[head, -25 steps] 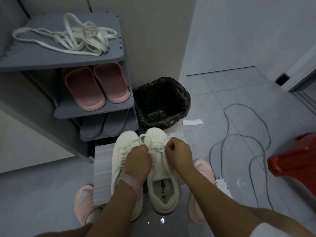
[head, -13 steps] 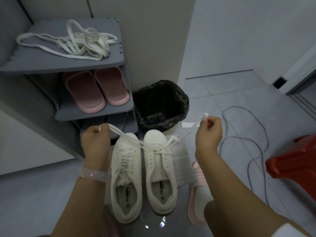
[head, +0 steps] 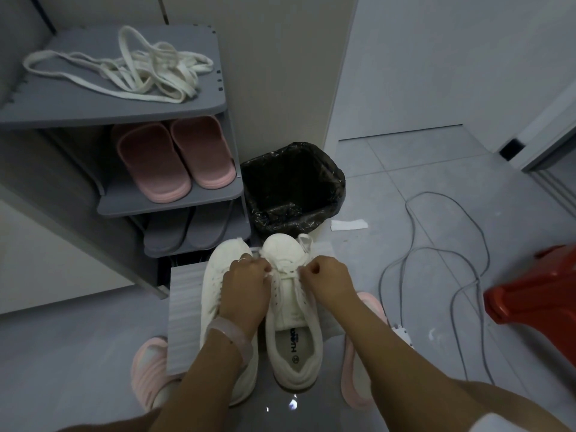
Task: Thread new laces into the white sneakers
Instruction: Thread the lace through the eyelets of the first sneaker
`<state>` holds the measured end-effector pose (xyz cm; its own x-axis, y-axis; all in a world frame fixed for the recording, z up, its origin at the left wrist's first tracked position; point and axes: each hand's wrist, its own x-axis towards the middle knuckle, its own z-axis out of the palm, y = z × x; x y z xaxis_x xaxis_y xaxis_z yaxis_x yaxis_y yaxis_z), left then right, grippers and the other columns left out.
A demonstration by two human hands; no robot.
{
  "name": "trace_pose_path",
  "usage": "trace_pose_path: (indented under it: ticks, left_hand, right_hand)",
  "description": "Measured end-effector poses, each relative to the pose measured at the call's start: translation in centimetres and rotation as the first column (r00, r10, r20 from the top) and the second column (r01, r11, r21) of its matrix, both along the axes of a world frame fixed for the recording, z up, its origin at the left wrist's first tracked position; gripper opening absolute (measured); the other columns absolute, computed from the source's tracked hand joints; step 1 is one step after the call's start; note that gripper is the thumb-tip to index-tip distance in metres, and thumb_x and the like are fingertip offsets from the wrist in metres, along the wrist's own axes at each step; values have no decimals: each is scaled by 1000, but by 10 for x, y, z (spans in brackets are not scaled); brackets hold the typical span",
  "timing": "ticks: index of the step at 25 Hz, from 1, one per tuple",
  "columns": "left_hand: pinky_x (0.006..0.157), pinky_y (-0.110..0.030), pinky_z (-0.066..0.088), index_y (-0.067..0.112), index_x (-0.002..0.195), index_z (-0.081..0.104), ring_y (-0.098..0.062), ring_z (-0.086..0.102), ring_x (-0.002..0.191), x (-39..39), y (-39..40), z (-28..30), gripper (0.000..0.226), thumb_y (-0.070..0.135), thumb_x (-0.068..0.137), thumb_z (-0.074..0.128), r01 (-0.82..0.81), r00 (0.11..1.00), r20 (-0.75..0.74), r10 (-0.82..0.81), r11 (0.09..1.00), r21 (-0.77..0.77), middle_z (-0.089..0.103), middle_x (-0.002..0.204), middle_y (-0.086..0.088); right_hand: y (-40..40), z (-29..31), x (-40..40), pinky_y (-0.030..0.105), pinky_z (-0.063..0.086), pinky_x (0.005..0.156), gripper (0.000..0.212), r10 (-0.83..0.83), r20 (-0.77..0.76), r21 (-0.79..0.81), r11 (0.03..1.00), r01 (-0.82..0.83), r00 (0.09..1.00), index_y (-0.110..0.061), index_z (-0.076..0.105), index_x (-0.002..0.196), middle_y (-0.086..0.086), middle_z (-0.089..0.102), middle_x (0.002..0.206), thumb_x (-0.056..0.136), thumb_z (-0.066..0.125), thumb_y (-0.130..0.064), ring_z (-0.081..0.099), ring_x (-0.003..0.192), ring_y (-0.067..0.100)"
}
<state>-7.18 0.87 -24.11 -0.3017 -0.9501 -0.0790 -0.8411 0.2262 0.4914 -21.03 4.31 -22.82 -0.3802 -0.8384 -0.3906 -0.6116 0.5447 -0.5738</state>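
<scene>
A: Sneakers?
B: Two side by side on a pale mat on the floor. Right sneaker holds the lace.

A: Hands?
B: Left hand at 9 o'clock of the lacing, fingers curled, pinching lace. Right hand at 3 o'clock, pinching the other strand. Left sneaker lies partly under the left wrist.

A: Surroundings?
B: Loose laces on the top shelf at 11 o'clock. Black bin at 12.

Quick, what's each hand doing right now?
Left hand: fingers curled, pinching the white flat shoelace over the right-side white sneaker.
Right hand: pinching the same lace.
</scene>
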Motion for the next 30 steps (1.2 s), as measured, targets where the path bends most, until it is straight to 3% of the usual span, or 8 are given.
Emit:
trace_pose_path:
  ticks: [4,8,13,17,21,25,27,30]
  left_hand:
    - [88,-33,41,5,98,62,-24,51,100,-5,-2,-2,17,8,87,49,-20,1000,-16,20,999,-40,54,110,-11]
    - [86,-33,38,2,99,59,-27,51,102,-4,-3,-6,18,9,91,45,22,998,62,-18,998,-59,54,112,-13]
    - [83,-37,39,0,103,57,-31,52,100,0,-4,1,19,3,89,44,-11,996,85,20,994,-113,53,111,-16]
    - [75,-45,40,-10,91,58,-43,53,92,24,-21,20,15,-9,85,45,-237,971,-82,226,956,-172,54,101,-29]
    - [77,-46,38,-9,91,56,-43,49,92,47,-30,42,14,-9,86,43,-431,895,-226,385,876,-217,49,104,-31]
    - [72,-39,32,-10,91,57,-43,48,92,64,-35,55,12,-5,88,46,-469,874,-287,392,834,-290,51,101,-33]
    - [73,-41,36,-9,89,59,-44,50,93,65,-36,47,10,-3,86,50,-404,910,-207,359,878,-257,54,98,-33]
    - [85,-44,42,-2,100,62,-41,52,102,55,-29,31,18,5,86,55,-294,955,-67,289,952,-87,59,104,-26]
  right_hand:
    - [2,-8,9,23,34,64,19,-98,27,-55,994,100,995,-15,48,73,-2,53,77,90,54,-20,48,74,13]
    - [-2,-10,11,25,33,57,11,-111,33,-79,990,113,993,-13,50,78,0,53,82,89,51,-14,47,75,14]
    - [1,-7,13,22,28,51,19,-163,57,-204,964,171,985,-14,39,72,-1,44,67,88,47,-8,39,61,13]
    - [-2,11,-2,28,31,54,15,-382,225,-361,822,441,896,-9,41,75,-3,41,62,88,47,-6,34,54,11]
    - [-2,28,-16,25,40,57,17,-402,387,-470,688,552,830,-13,41,76,-1,49,67,90,47,-6,46,62,15]
    - [-6,40,-30,40,54,74,21,-426,497,-520,551,652,756,-22,44,75,4,56,77,92,48,-11,61,75,26]
    - [-6,43,-33,37,52,72,20,-419,466,-491,610,622,779,-20,45,73,5,58,78,89,51,-10,62,76,28]
    - [-2,30,-27,33,46,70,14,-243,108,-269,926,264,964,-16,47,75,11,64,86,87,52,-14,62,84,30]
